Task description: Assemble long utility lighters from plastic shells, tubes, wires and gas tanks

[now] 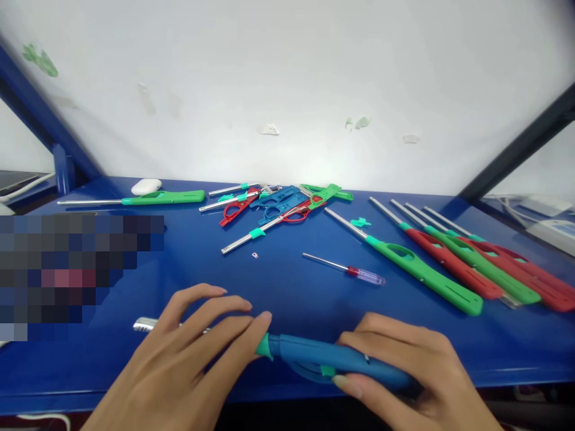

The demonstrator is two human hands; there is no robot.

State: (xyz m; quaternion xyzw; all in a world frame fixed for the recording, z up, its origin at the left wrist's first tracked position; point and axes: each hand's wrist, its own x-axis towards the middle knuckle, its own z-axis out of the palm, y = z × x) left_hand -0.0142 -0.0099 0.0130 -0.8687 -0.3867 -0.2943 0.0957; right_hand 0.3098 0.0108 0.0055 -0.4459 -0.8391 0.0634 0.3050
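A long-nosed gas lighter with a blue handle (309, 348) lies across the front of the blue table. My right hand (413, 359) is closed around its handle, thumb below near the green trigger. Over the metal tube, my left hand (193, 353) curls its fingers, with the foremost finger by the green collar (265, 346); part of the tube is hidden under it. Behind the hands is a small screwdriver (359, 273) with a clear purple handle. Beyond it lies a pile of lighter parts: blue half-shells (287, 200), a red shell (236, 209) and metal tubes (242, 242).
Several lighters, green (426, 275) and red (453, 263) among them, lie slanted at the right. Another green lighter (175, 196) and a white case (146, 187) are at the back left. A white wall (296, 78) rises behind the table. The left side is partly pixelated.
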